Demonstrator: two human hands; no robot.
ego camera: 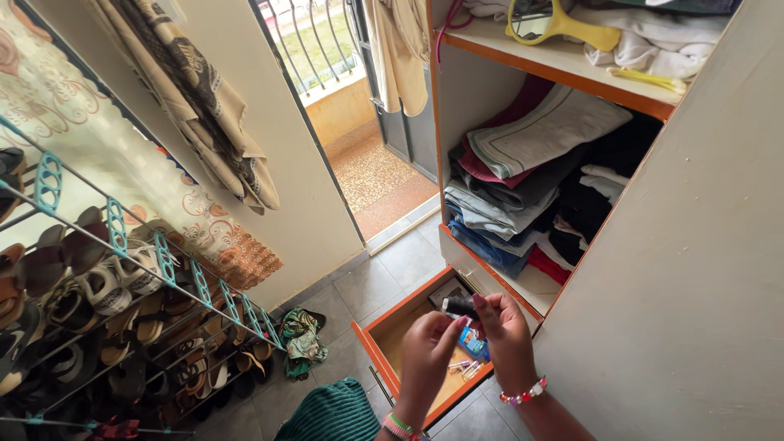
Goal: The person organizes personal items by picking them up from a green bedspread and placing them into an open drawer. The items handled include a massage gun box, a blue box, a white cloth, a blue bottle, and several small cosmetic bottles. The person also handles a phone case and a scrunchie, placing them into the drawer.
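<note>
My right hand [505, 335] pinches a small black spool of thread [459, 307] above an open wooden drawer [384, 341] at the foot of a wardrobe. My left hand [425, 353] is raised right beside it, fingers curled toward the spool, touching or nearly touching it; I cannot tell which. A beaded bracelet sits on each wrist. Inside the drawer lie a blue packet [474, 343] and some small clear items [464, 369].
The wardrobe shelf [563, 69] above holds folded clothes [531, 155] and a yellow hand mirror [555, 23]. A shoe rack [122, 327] full of sandals fills the left. A crumpled cloth [302, 341] lies on the tiled floor. A doorway [371, 175] opens ahead.
</note>
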